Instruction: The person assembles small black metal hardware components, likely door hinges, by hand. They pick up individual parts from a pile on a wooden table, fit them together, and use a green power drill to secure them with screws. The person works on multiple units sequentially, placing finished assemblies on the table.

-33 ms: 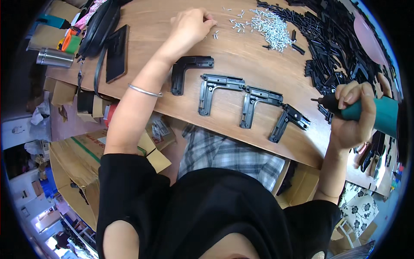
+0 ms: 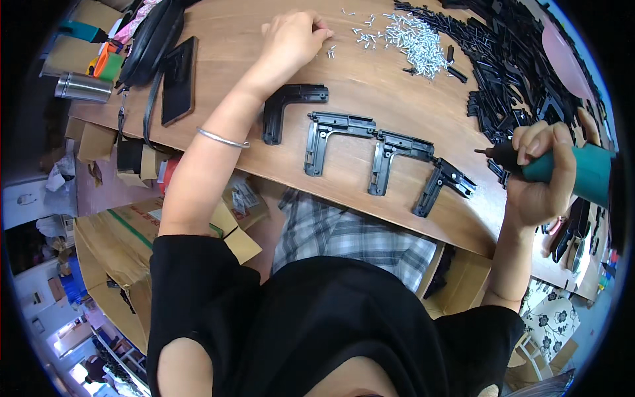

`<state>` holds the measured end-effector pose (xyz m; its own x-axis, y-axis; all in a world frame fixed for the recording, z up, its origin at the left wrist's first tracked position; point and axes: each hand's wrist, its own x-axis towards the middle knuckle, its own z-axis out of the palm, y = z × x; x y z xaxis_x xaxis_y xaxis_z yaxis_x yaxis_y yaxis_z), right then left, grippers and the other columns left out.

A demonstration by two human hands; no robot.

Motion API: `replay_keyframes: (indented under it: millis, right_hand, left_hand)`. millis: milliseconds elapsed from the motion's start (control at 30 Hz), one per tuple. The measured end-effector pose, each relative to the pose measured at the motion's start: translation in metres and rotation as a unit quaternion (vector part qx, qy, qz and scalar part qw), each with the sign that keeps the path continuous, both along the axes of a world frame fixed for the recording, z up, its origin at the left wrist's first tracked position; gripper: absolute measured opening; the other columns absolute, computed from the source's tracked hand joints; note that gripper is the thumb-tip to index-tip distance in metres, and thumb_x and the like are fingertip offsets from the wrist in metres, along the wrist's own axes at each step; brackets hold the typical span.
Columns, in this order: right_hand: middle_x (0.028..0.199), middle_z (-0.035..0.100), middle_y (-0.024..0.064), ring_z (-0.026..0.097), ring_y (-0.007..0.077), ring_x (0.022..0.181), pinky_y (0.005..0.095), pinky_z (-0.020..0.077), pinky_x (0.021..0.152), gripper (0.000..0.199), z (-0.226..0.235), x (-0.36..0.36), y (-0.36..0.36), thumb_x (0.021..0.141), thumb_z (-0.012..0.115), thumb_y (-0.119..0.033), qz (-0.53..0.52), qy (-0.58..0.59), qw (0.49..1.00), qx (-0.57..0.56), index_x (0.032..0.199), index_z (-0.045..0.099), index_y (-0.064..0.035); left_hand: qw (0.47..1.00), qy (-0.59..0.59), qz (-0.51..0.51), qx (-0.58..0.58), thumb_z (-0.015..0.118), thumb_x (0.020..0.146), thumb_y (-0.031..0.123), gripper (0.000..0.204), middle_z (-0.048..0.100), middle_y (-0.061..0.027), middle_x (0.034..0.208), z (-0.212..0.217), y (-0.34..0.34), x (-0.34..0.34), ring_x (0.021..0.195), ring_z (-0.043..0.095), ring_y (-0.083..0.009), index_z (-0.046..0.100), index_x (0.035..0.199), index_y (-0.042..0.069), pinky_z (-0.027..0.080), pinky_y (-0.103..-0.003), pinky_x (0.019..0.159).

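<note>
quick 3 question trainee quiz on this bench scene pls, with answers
1. True or false: the right hand grips a teal electric screwdriver.
2. How many black L-shaped plastic brackets lie in the row at the wooden table's near edge?
3. The left hand is nearest: A) loose silver screws B) steel flask C) black phone

Key: 1 true; 2 four; 3 A
</note>
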<state>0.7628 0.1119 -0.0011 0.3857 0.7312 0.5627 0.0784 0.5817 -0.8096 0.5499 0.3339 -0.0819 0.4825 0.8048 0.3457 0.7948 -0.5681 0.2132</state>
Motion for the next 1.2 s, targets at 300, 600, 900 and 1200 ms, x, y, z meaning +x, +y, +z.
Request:
replay_keyframes:
  millis: [300,600,900,1200]
  right_hand:
    - [0.061,0.041,0.0063,0.037,0.0144,0.05,0.0316,0.035,0.056,0.041,0.011,-0.046,0.027,0.083,0.045,-0.015,0.042,-0.083,0.996,0.012,0.12,0.034,-0.0005]
    - [0.061,0.04,0.0059,0.039,0.0152,0.051,0.0322,0.0363,0.058,0.037,0.011,-0.055,0.027,0.083,0.045,-0.016,0.133,-0.057,0.989,-0.013,0.117,0.038,-0.0024]
    - [0.067,0.045,0.0074,0.043,0.016,0.053,0.0323,0.0412,0.062,0.018,-0.016,-0.048,0.032,0.09,0.04,-0.008,0.051,-0.359,0.931,0.04,0.107,0.038,-0.0039]
    - [0.059,0.044,0.0093,0.043,0.0166,0.048,0.0322,0.0406,0.053,0.024,-0.007,-0.073,0.027,0.084,0.045,-0.01,0.028,-0.129,0.977,-0.169,0.102,0.033,-0.0009]
  left_hand:
    - [0.915,-0.254,-0.26,-0.172,0.068,0.075,0.018,0.013,0.063,-0.004,0.079,0.022,-0.112,0.001,0.075,0.058,-0.0172,0.066,0.083,0.008,0.044,-0.026,0.066]
    - [0.922,-0.286,-0.255,0.058,0.071,0.066,0.02,0.019,0.054,-0.0018,0.073,0.015,-0.142,0.007,0.072,0.053,-0.0215,0.061,0.077,0.008,0.036,-0.031,0.067]
    - [0.946,-0.228,-0.228,-0.032,0.073,0.064,0.029,0.046,0.051,-0.005,0.096,0.006,-0.153,0.013,0.094,0.045,-0.0222,0.055,0.101,0.009,0.029,-0.037,0.076]
    - [0.958,-0.182,-0.214,-0.058,0.072,0.066,0.027,0.035,0.051,-0.0049,0.086,-0.001,-0.154,0.016,0.087,0.046,-0.0225,0.057,0.091,0.007,0.029,-0.036,0.076]
